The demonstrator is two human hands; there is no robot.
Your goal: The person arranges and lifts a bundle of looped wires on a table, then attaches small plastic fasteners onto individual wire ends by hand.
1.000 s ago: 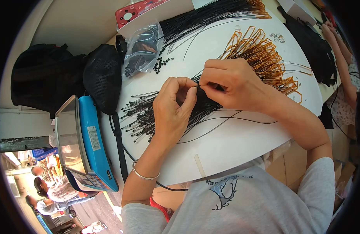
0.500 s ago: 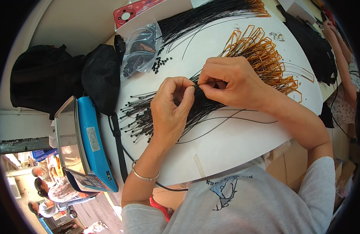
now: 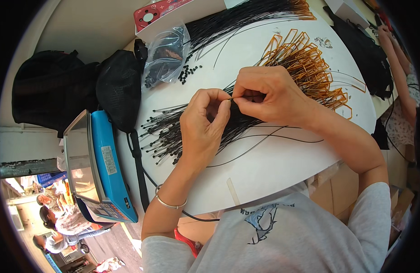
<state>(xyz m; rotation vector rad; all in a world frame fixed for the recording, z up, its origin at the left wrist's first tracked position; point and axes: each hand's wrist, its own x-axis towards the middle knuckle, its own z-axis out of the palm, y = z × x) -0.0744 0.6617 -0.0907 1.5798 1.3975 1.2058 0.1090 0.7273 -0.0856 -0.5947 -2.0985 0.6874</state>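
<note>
Plainly, the white worktop (image 3: pixel 282 168) stretches beneath the wire bundle (image 3: pixel 236 119), whose black strands run from dark-tipped ends to orange loops (image 3: pixel 315 75). A second bundle (image 3: pixel 242 20) lies beyond the wire bundle, away from the person. Left of the wire bundle stands a blue scale (image 3: pixel 111 157). Over the wire bundle's middle, the right hand (image 3: pixel 271 98) and left hand (image 3: pixel 202 126) face each other, thumb and forefinger of each pinched on one dark piece. Beyond the wire bundle's left part sits a clear plastic bag (image 3: pixel 167 57), loose black caps (image 3: pixel 185 73) beside it. The dark piece (image 3: pixel 231 99), above the wire bundle, is too tiny to identify.
</note>
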